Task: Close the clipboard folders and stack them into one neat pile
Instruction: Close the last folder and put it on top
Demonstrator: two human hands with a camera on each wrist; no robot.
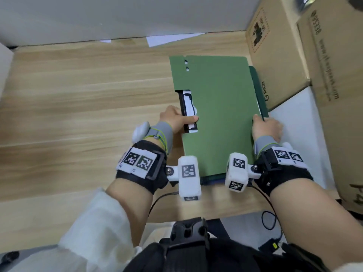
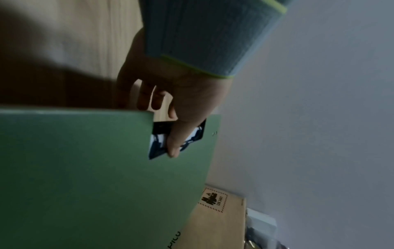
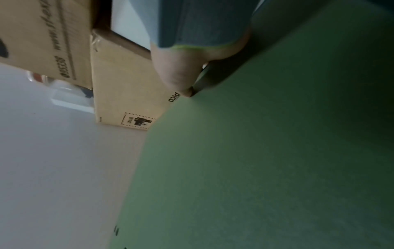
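Light green folder (image 1: 214, 114) sits closed on a darker one (image 1: 262, 99) at the desk's (image 1: 78, 95) right, by the cardboard box (image 1: 275, 55). Left hand (image 1: 176, 119) grip pinches the clip edge — right hand (image 1: 267, 128) holds the opposite edge. I'd square both edges before letting go.

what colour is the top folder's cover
Green; the top folder shows best in the head view.

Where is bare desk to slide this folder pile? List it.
Free: the wooden desk top left of the light green clipboard folder, up to the white wall. Crowded: right of it, where the darker green folder edge meets the brown cardboard box.
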